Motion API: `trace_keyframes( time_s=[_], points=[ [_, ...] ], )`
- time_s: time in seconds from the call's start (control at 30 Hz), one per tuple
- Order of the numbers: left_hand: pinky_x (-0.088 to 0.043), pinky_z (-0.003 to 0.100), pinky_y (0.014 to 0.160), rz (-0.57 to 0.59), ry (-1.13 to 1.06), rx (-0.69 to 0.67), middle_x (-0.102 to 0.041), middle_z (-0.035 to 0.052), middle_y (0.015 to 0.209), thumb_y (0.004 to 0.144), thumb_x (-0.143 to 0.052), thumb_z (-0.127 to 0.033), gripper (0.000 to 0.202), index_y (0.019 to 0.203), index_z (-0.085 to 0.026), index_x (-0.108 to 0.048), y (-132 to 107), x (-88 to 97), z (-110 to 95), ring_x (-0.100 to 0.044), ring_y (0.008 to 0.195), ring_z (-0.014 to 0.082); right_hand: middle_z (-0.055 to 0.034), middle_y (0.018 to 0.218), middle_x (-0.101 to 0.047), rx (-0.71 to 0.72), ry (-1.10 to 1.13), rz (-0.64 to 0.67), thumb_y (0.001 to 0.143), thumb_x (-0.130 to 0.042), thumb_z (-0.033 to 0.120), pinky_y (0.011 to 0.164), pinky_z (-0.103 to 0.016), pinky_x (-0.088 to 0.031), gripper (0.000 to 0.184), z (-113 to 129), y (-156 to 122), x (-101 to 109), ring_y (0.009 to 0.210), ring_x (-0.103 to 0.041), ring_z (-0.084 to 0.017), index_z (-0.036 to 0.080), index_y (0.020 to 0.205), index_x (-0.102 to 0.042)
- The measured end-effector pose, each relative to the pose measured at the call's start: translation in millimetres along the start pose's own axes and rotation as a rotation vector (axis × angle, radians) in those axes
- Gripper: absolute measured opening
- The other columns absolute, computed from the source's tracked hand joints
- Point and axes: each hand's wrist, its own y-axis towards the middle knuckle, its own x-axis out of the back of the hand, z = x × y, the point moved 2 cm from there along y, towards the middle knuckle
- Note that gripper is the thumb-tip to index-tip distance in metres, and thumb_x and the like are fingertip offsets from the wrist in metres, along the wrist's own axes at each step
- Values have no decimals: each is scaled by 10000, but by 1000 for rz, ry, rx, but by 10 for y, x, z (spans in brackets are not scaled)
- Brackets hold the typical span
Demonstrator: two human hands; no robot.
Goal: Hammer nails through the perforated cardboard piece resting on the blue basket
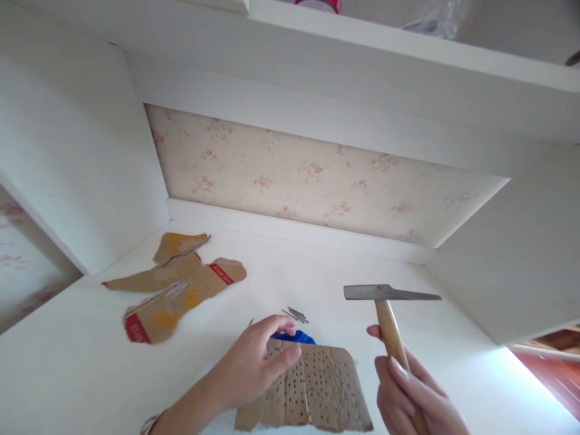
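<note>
My right hand (pixel 408 386) is wrapped round the wooden handle of a hammer (pixel 392 296), raised to the right of the cardboard with its long, narrow metal head on top. My left hand (pixel 258 362) hovers at the left part of a brown cardboard piece (pixel 333 380) dotted with rows of small holes. Its thumb and forefinger are apart, and I see nothing between them. Something blue (pixel 303 337) sticks out from under the cardboard's far edge, and blue shows through some holes. Just beyond lies a small bunch of nails (pixel 296 315).
Torn cardboard scraps (pixel 181 296) with red and yellow printing lie on the left of the white desktop (pixel 317 272). White side panels (pixel 77 139) stand at both ends. An overhead shelf (pixel 339 78) holds a red can (pixel 319 5) and a clear plastic bag (pixel 446 18).
</note>
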Motion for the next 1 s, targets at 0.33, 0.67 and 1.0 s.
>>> trace_keyframes(
  time_s=[0.33, 0.67, 1.0],
  points=[
    [-382, 280, 583, -44, 806, -65, -643, 8, 650, 1047, -226, -453, 574, 684, -200, -592, 476, 258, 343, -614, 645, 166, 137, 522, -398, 38, 207, 171, 929, -613, 263, 200, -121, -384, 251, -239, 611, 630, 286, -91, -7, 307, 1174, -584],
    [-465, 326, 672, 221, 1176, -381, -745, 85, 863, 946, -571, -429, 284, 886, -185, -703, 955, -8, 392, -697, 783, 249, 148, 495, -408, -58, 129, 127, 866, -687, 385, 169, -106, -316, 288, -499, 763, 813, 247, -129, 11, 272, 1107, -576],
    [-449, 298, 605, 382, 1262, -631, -738, 68, 783, 928, -630, -324, 192, 817, -184, -702, 1072, -139, 420, -698, 706, 212, 141, 498, -439, -97, 93, 139, 873, -681, 412, 191, -111, -332, 308, -459, 734, 771, 235, -231, 3, 246, 1105, -565]
  ],
)
